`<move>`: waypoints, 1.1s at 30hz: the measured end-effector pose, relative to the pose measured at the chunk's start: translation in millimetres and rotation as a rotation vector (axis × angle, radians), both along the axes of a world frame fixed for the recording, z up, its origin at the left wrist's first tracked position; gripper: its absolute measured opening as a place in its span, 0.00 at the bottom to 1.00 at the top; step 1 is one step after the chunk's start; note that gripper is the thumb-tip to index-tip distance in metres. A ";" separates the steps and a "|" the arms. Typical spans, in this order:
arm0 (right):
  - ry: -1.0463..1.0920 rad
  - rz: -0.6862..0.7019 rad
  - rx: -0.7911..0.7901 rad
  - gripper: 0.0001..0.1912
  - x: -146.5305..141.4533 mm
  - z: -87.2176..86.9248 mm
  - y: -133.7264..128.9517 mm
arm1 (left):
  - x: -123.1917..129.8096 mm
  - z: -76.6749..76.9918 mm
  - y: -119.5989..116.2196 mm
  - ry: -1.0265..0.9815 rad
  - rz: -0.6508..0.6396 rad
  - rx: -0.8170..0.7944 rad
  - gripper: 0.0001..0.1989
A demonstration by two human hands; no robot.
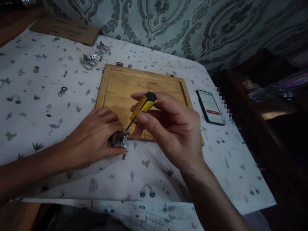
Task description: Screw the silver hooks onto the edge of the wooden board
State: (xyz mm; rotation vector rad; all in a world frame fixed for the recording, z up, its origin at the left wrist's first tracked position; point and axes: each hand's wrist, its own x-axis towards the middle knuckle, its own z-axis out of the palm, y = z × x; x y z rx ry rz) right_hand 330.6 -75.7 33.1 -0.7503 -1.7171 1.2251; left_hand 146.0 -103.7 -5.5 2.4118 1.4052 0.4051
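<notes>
A wooden cabinet door [129, 87] with a raised border lies flat on the cloth-covered table. At its near left corner sits a metal hinge [124, 140], partly hidden by fingers. My left hand [95, 133] grips the hinge between thumb and fingers, against the door's edge. In my right hand [174, 128] is a yellow and black screwdriver [143, 106], held tilted by its handle. Its tip meets the hinge; whether it sits in a screw head is too small to tell.
Several metal hinges [90, 61] lie at the back left, near a piece of cardboard [65, 29]. A phone [210, 107] with a lit screen rests right of the door. Beyond the table's right edge is a plastic bottle [296, 82]. A patterned wall [152, 17] bounds the back.
</notes>
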 end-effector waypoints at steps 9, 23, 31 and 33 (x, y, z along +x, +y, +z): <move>0.029 0.082 -0.038 0.09 -15.1 -1.7 11.9 | -0.8 1.4 0.1 -0.034 -0.016 0.009 0.17; -0.046 0.078 0.010 0.11 -8.5 -2.7 10.1 | -0.1 0.6 -0.1 -0.015 -0.001 -0.006 0.17; -0.058 -0.099 0.127 0.13 -6.7 -8.4 8.6 | -0.9 -1.5 0.5 -0.009 -0.005 0.009 0.18; -0.055 -0.166 0.158 0.11 -4.0 -8.4 6.1 | -0.4 -0.7 0.3 -0.014 0.005 -0.004 0.17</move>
